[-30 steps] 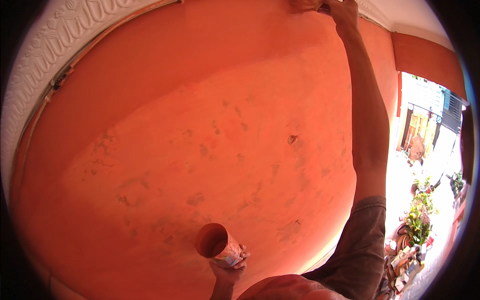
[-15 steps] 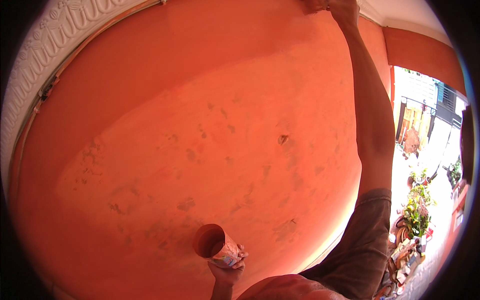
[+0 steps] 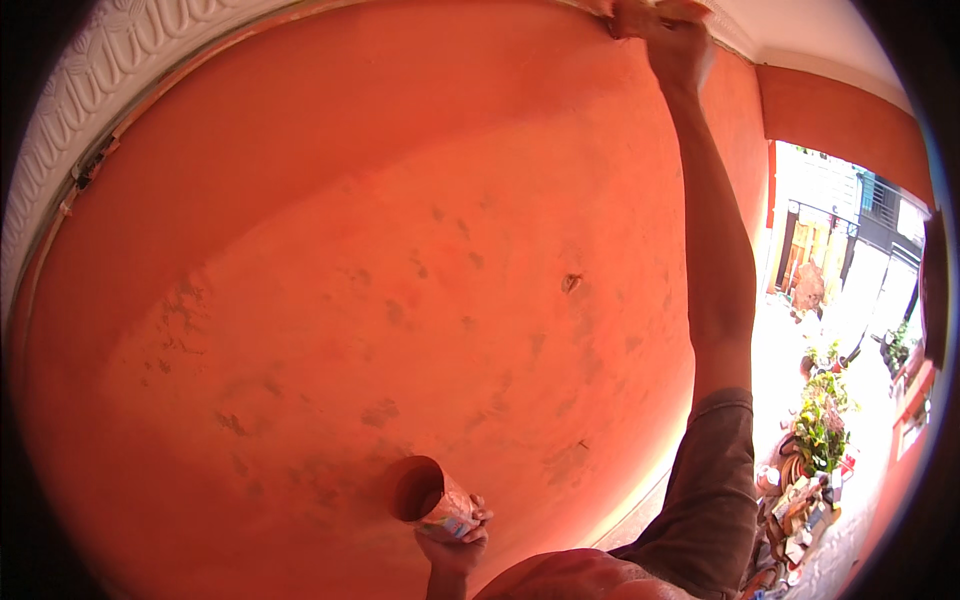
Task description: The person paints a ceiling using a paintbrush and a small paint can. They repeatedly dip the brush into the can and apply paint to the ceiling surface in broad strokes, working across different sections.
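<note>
An orange wall (image 3: 400, 250) fills most of the view. Its upper band is a deeper, even orange, while the paler part below has grey-brown smudges and a small hole. High up, close under the ceiling moulding, my right hand (image 3: 682, 48) is closed on a paintbrush (image 3: 630, 20) smeared with orange; its bristle end points left against the wall's top edge. Low in the view, my left hand (image 3: 455, 545) grips an orange-smeared paint tub (image 3: 447, 512) by its side. The tub's mouth tilts up and left, and how much paint lies inside is hard to tell.
White patterned moulding (image 3: 90, 95) runs along the wall's top, with a thin pipe or cable (image 3: 72, 195) beside it. To the right is a bright opening with potted plants (image 3: 822, 425), a heap of assorted objects (image 3: 800, 520) and a gate (image 3: 815, 235).
My right hand and the paintbrush show lower and slightly left of before, more fully in view. The scene on the right has shifted left. My left hand keeps the tub nearly in place.
</note>
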Tool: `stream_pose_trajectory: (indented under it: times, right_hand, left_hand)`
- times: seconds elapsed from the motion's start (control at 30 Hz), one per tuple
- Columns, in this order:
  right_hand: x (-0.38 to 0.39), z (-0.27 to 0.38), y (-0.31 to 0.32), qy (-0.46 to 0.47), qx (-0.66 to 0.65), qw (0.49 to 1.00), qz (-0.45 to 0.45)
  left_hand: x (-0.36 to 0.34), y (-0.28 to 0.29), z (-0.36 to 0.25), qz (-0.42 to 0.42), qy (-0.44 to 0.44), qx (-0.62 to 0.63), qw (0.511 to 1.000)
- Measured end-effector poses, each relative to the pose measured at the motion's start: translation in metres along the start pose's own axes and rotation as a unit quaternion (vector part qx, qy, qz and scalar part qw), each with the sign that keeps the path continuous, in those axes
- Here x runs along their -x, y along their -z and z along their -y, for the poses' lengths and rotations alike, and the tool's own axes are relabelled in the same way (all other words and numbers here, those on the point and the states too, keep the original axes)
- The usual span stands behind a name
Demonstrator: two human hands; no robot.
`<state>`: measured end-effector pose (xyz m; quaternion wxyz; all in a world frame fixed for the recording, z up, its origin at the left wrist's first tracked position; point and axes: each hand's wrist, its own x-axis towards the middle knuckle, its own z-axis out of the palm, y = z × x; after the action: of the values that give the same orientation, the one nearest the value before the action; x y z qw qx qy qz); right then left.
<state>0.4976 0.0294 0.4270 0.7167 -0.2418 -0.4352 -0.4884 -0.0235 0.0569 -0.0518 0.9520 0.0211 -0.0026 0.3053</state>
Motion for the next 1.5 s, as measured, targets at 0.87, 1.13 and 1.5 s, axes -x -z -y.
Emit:
stream_pose_trajectory:
  times: [0.87,1.13,1.5]
  right_hand:
    - [0.023,-0.019,-0.040,0.226,0.256,0.940,0.011]
    - [0.005,0.039,-0.041,0.033,0.100,0.992,0.072]
    - [0.036,0.174,-0.102,-0.024,-0.009,0.991,0.134]
  left_hand:
    - [-0.009,-0.004,0.000,0.005,0.020,-0.002,1.000]
    - [-0.007,0.000,0.002,0.013,0.012,0.007,1.000]
    - [-0.008,-0.002,0.006,0.051,-0.009,-0.011,0.999]
